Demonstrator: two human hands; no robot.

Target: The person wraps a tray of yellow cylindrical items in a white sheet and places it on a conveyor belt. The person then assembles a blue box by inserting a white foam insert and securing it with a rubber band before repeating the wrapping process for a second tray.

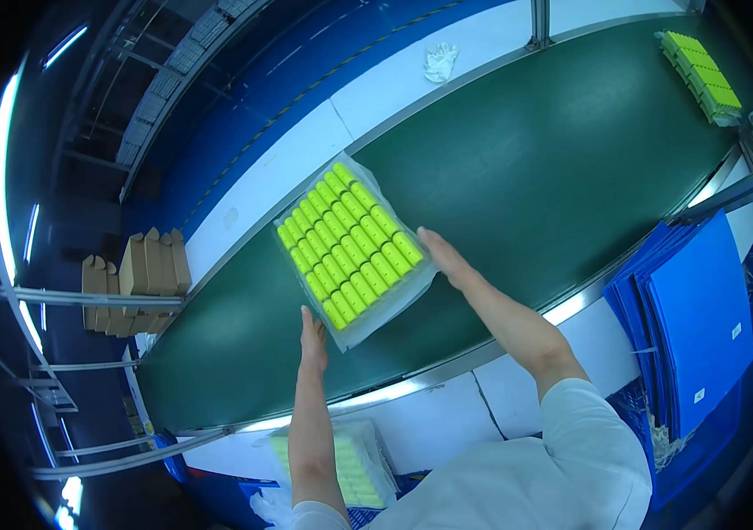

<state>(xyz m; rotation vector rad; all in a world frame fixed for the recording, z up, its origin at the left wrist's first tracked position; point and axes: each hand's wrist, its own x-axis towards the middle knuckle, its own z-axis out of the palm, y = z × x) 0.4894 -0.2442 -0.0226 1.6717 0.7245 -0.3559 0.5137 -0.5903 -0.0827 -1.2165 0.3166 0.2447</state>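
A clear plastic tray (368, 329) packed with rows of bright yellow-green cylinders (350, 247) is at the middle of the green conveyor belt (518, 168), turned at a slant. My left hand (314, 343) is at the tray's near left corner, thumb up along its edge. At the right edge, my right hand (445, 256) holds the tray's side. The fingers of both hands are partly hidden by the tray. Whether the tray rests on the belt or is slightly raised, I cannot tell.
More yellow-green cylinders in stacked trays (702, 78) stand at the belt's far right. Blue plastic sheets (695, 318) lean at the right. Another filled tray (354, 464) sits below the near edge. Cardboard boxes (147, 265) stand at left; a white glove (440, 63) lies on the far ledge.
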